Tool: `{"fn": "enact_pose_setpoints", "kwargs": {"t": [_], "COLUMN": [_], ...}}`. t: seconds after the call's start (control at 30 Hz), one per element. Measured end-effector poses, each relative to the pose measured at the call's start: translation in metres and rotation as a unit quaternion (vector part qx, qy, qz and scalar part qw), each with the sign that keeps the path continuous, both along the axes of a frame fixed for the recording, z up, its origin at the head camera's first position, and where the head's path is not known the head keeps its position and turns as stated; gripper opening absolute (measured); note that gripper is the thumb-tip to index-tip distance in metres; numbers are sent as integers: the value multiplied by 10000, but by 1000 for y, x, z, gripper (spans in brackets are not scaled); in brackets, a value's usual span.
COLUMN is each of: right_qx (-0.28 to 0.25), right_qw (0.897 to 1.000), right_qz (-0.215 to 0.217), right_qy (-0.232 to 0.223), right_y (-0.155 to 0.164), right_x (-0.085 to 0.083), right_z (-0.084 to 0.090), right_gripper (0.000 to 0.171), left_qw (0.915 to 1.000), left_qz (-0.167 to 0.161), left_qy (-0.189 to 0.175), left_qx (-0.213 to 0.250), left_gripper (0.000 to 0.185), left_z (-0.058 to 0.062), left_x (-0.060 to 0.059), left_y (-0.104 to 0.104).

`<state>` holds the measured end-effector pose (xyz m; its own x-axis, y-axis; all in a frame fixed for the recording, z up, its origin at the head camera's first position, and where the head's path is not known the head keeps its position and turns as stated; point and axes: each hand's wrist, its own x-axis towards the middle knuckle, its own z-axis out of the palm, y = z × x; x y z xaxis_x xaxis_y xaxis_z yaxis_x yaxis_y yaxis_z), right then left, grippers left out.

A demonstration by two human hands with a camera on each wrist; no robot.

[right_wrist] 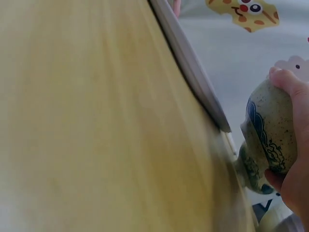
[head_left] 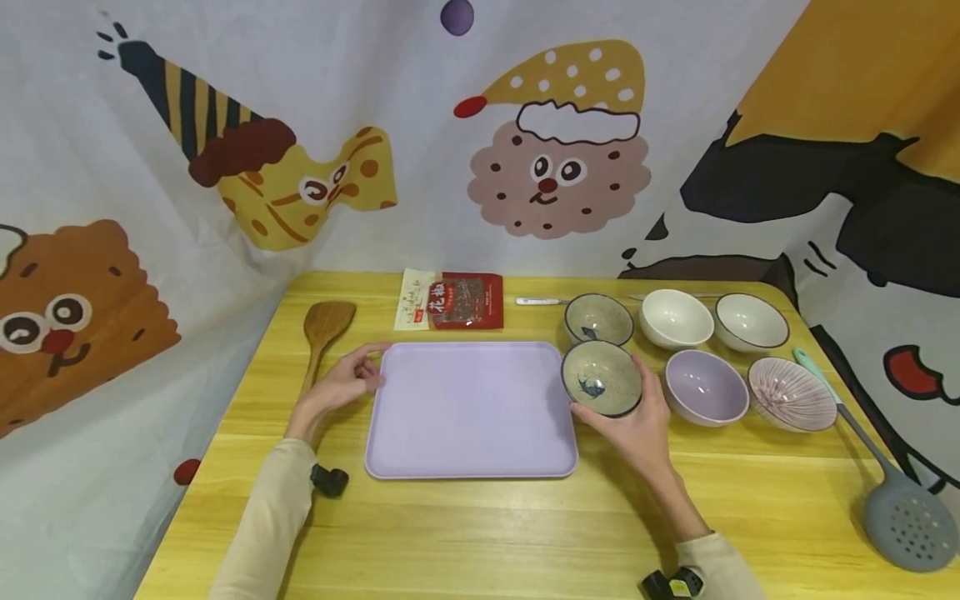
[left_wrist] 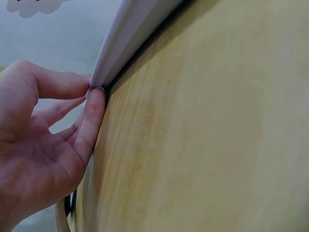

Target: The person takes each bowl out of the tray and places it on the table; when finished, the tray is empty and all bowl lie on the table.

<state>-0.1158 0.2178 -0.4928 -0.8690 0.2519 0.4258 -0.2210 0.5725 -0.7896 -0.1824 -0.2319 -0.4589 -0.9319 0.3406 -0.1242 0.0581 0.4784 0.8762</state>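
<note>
My left hand [head_left: 348, 381] is at the left edge of the lilac tray [head_left: 472, 408]; in the left wrist view its thumb and finger pinch the tray's rim [left_wrist: 108, 53]. On the other side, my right hand [head_left: 637, 425] grips a speckled grey-green bowl [head_left: 602, 379] with a blue rim and a blue motif inside. That bowl overlaps the tray's right edge in the head view. In the right wrist view the held bowl [right_wrist: 273, 125] shows blue patterning outside and looks raised off the table. Behind it stands a similar speckled bowl [head_left: 598, 319].
Right of the held bowl stand a white bowl [head_left: 677, 318], a dark-rimmed white bowl [head_left: 752, 322], a purple bowl [head_left: 707, 387] and a striped bowl [head_left: 792, 394]. A grey slotted turner [head_left: 910, 521] lies far right, a wooden spatula [head_left: 327, 322] left. A spice packet [head_left: 453, 300] lies behind the tray.
</note>
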Motion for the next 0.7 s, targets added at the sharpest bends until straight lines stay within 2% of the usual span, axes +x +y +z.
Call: {"fn": "enact_pose_setpoints", "kwargs": {"t": [0.3, 0.53, 0.7], "right_qx": [181, 239, 380], "right_qw": [9978, 9958, 9937], "right_qz": [-439, -500, -349], "right_qy": [-462, -735, -998], "right_y": [12, 14, 15], "right_x": [4, 5, 5], "right_z": [-9, -10, -6], "right_gripper": [114, 115, 116], "left_qw": [10000, 10000, 10000], "left_qz": [23, -16, 41], "left_qy": [-2, -80, 0], "left_qx": [13, 43, -18], "left_gripper": [60, 60, 61], "left_z": [-3, 4, -24], "left_x": [-1, 0, -12], "left_y": [1, 0, -10]}}
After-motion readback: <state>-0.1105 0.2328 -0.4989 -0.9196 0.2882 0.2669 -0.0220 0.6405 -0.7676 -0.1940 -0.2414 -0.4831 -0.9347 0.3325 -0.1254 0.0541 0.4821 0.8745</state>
